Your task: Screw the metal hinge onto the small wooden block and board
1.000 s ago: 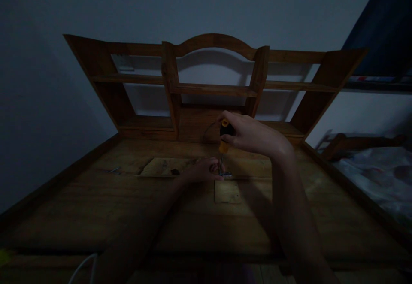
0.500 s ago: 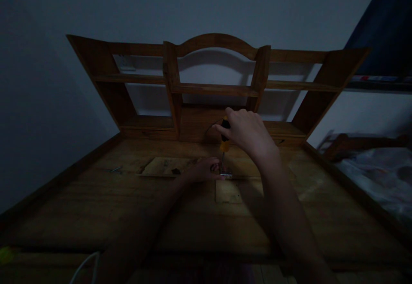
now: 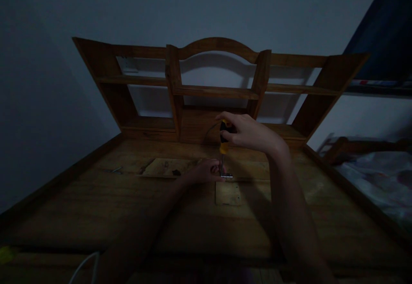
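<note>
My right hand [image 3: 243, 131] is closed round the black and yellow handle of a screwdriver [image 3: 224, 148], held upright with its shaft pointing down. The tip meets a small shiny metal piece [image 3: 227, 175], perhaps a hinge, at the edge of a long wooden board [image 3: 161, 167]. My left hand [image 3: 206, 171] pinches the metal piece from the left, its thumb along the near side and fingers beside the shaft. In front of it, a small pale wooden plate [image 3: 228, 194] with dark holes lies on the desk. The exact contact at the tip is too dark to see.
A wooden desk [image 3: 128, 206] carries a shelf unit [image 3: 212, 91] along its back, against the wall. Some thin metal items [image 3: 116, 170] lie at the left. A white cable [image 3: 84, 267] loops at the front left. Bedding [image 3: 380, 181] lies beyond the right edge.
My right hand has turned on the screwdriver handle, its wrist swinging to the right and the fingers now over the top. My left hand stays at the metal piece. The view has shifted slightly.
</note>
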`<move>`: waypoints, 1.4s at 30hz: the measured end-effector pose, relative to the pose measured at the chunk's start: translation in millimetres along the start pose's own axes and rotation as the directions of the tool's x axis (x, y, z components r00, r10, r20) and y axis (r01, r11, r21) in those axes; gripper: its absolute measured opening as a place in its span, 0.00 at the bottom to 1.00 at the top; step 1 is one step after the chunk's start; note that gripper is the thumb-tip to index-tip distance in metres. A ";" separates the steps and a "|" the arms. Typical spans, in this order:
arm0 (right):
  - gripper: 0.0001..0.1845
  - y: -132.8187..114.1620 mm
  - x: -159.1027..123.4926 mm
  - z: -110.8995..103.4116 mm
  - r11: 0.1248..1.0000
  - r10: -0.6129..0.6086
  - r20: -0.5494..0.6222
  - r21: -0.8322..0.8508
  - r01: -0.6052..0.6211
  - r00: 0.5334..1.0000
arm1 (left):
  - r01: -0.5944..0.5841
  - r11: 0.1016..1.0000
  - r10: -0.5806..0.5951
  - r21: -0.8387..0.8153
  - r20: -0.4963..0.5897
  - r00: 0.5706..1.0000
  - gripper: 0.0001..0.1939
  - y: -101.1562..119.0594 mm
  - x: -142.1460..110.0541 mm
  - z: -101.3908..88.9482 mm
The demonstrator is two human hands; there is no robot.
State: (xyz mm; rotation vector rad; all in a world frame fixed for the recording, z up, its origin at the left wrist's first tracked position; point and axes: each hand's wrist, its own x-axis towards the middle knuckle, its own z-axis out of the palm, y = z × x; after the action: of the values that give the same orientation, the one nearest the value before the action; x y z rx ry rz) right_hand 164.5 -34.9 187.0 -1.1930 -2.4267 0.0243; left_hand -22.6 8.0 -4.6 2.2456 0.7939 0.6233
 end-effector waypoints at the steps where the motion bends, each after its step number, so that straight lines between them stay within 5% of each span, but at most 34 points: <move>1: 0.20 -0.2 0.4 0.8 1.000 0.005 -0.010 -0.011 -0.005 1.000 | 0.001 1.000 -0.001 0.000 0.001 1.000 0.18 -0.6 0.1 0.3; 12: 0.23 -6.4 3.6 7.8 0.938 0.139 -0.150 -0.297 -0.178 0.979 | -0.018 0.999 0.019 0.040 -0.017 1.000 0.18 -3.3 -0.9 0.7; 21: 0.24 -1.6 -3.0 -3.0 0.999 0.027 -0.020 -0.026 -0.028 0.999 | -0.027 0.999 0.027 0.036 -0.016 0.999 0.20 -3.3 -0.6 1.0; 26: 0.16 -2.9 0.2 3.1 0.991 0.043 -0.082 -0.124 -0.053 0.996 | -0.044 0.999 0.044 0.009 -0.029 0.999 0.19 -6.3 -0.6 2.2; 30: 0.19 -7.0 2.9 9.0 0.957 0.101 -0.166 -0.253 -0.142 0.981 | -0.036 0.999 0.036 0.006 -0.030 0.999 0.20 -9.2 0.1 3.2; 38: 0.19 -0.6 -3.0 -0.7 1.000 0.003 -0.054 0.006 -0.003 0.999 | -0.010 1.000 0.011 0.025 -0.039 0.999 0.20 -8.0 -0.7 4.1; 42: 0.13 -0.6 1.5 5.2 0.999 0.025 -0.089 -0.039 -0.029 0.996 | -0.018 1.000 0.019 0.021 -0.043 0.999 0.19 -9.4 -0.8 4.5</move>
State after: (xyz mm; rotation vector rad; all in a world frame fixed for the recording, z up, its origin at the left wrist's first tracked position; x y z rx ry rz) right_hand 161.2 -33.3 183.0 -1.2182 -2.3444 -0.0690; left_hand -23.8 11.1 -14.5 2.2668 0.8049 0.6768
